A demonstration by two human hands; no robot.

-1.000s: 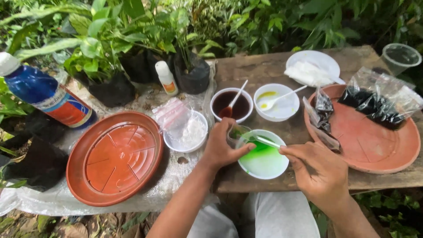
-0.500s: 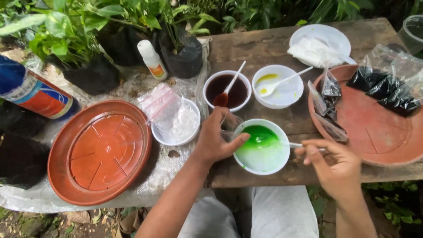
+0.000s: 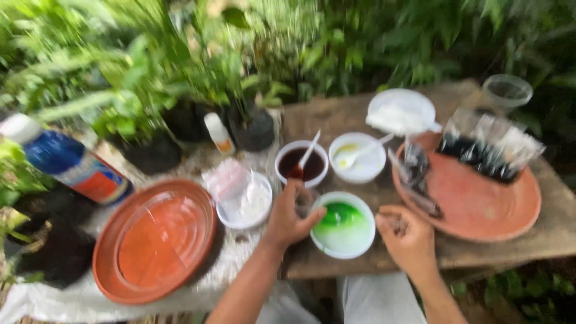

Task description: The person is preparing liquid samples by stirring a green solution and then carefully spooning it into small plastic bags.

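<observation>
The picture is blurred by motion. A white bowl (image 3: 349, 246) holding bright green liquid stands near the front edge of a wooden table (image 3: 558, 231). My left hand (image 3: 289, 221) grips the bowl's left rim, thumb over the edge. A small clear object shows dimly by its fingers. My right hand (image 3: 407, 237) hovers just right of the bowl with its fingers curled in. The blur hides whether anything is pinched between them.
Behind stand a bowl of dark red liquid (image 3: 301, 163) and a bowl of yellow liquid (image 3: 359, 161), each with a spoon. A bowl of white powder (image 3: 245, 207), a terracotta saucer (image 3: 156, 240), a blue bottle (image 3: 72, 165) and potted plants (image 3: 252, 129) are left. A saucer of packets (image 3: 480, 204) is right.
My right hand has drawn back from the green bowl, and the thin stick it held in the liquid no longer shows. My left hand stays on the rim. The view has shifted and blurred.
</observation>
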